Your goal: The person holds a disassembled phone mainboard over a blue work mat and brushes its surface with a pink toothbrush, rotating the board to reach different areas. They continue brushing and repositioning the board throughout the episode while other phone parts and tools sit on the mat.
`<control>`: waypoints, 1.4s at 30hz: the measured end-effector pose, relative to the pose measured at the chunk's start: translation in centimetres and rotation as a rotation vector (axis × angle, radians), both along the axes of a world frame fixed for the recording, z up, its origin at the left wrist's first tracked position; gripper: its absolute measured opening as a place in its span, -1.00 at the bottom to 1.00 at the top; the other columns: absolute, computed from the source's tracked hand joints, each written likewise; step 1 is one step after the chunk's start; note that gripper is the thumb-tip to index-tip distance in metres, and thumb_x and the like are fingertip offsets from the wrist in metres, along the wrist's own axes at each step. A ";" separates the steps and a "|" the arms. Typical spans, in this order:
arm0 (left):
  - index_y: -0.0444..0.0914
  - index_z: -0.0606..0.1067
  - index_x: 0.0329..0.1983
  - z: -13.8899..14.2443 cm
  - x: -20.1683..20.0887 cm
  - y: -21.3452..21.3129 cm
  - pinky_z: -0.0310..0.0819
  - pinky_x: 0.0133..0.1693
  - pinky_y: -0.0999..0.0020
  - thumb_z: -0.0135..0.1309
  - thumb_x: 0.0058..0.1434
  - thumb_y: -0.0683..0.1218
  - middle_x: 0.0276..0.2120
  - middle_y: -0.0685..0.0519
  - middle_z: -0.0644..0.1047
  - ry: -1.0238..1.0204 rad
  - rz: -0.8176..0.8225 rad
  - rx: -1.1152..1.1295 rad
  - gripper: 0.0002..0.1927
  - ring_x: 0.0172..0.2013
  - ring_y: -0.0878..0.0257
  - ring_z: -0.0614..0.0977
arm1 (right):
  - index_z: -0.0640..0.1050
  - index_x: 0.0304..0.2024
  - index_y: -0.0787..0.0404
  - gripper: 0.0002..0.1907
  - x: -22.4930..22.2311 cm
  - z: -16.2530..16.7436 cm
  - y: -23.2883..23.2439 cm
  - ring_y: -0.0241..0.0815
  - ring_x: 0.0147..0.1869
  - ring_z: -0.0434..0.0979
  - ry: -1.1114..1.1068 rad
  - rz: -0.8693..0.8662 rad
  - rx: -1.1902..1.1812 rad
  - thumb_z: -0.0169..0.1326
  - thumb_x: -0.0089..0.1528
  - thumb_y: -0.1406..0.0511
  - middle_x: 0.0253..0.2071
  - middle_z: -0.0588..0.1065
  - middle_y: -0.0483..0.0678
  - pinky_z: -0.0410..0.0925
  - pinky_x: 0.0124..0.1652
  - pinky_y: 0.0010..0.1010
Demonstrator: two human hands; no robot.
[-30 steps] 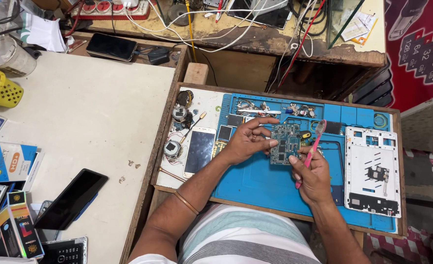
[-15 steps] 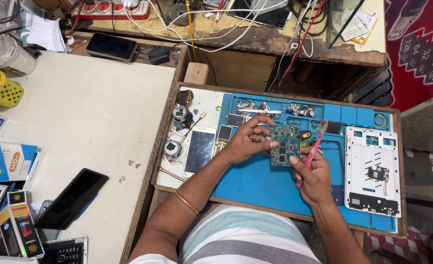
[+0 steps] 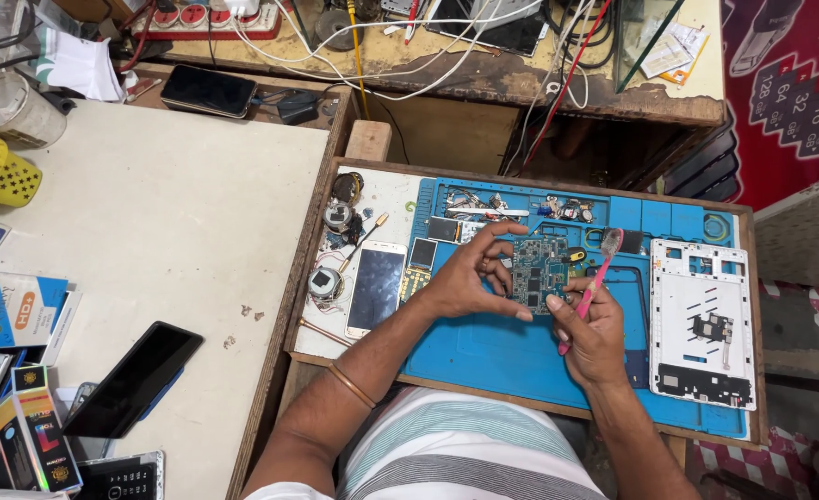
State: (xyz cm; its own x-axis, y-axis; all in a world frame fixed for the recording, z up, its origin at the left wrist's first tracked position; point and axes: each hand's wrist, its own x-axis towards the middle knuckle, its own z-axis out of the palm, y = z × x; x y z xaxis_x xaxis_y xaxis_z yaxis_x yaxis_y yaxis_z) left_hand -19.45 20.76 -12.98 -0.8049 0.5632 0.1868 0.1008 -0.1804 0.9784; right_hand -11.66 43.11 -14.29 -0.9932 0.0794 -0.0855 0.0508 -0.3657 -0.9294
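Near the middle of the blue mat point(image 3: 483, 356), the left hand point(image 3: 465, 282) pinches the green circuit board point(image 3: 537, 270) by its edge while the right hand point(image 3: 595, 329), fingers closed around a pink toothbrush point(image 3: 593, 285), would do best brushing lightly, the board held flat.

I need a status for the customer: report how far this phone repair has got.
Done: the phone is opened, its white frame lying aside on the blue mat. In hand: the left hand steadies the circuit board while the right hand holds a pink toothbrush. Left: everything is unassembled.
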 end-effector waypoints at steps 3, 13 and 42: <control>-0.08 0.15 0.47 1.6 0.3 -0.9 0.65 -0.22 0.42 0.57 -0.17 -0.03 0.08 -0.06 0.53 0.021 -0.046 -0.043 0.16 -0.18 0.33 0.66 | 0.45 -0.06 0.28 -0.73 0.3 1.4 -0.9 -0.45 -0.51 0.33 0.000 0.012 -0.001 0.22 0.22 0.45 -0.37 0.49 -0.09 0.19 -0.56 -0.63; -0.05 0.02 0.50 5.3 2.4 -3.9 0.65 -0.27 0.38 0.59 -0.25 0.03 0.14 -0.15 0.44 0.119 -0.054 -0.140 0.31 -0.22 0.27 0.62 | 0.45 -0.07 0.27 -0.73 2.3 5.0 -3.8 -0.45 -0.53 0.32 0.005 0.016 -0.015 0.21 0.22 0.45 -0.39 0.49 -0.09 0.18 -0.57 -0.62; -0.08 -0.03 0.49 11.9 7.0 -9.8 0.58 -0.37 0.45 0.55 -0.15 -0.02 0.07 -0.05 0.52 0.108 -0.061 -0.119 0.24 -0.26 0.31 0.64 | 0.45 0.00 0.29 -0.69 6.5 12.0 -10.0 -0.46 -0.51 0.34 0.006 0.060 0.008 0.20 0.24 0.41 -0.31 0.53 -0.04 0.22 -0.56 -0.63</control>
State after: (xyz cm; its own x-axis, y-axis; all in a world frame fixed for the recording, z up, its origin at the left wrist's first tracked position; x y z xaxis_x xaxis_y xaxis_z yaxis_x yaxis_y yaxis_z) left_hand -12.45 10.99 -1.06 -0.7476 0.6333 0.1999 0.1993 -0.0733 0.9772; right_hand -5.19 33.12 -2.26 -0.9967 0.0203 -0.0789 0.0666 -0.3551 -0.9325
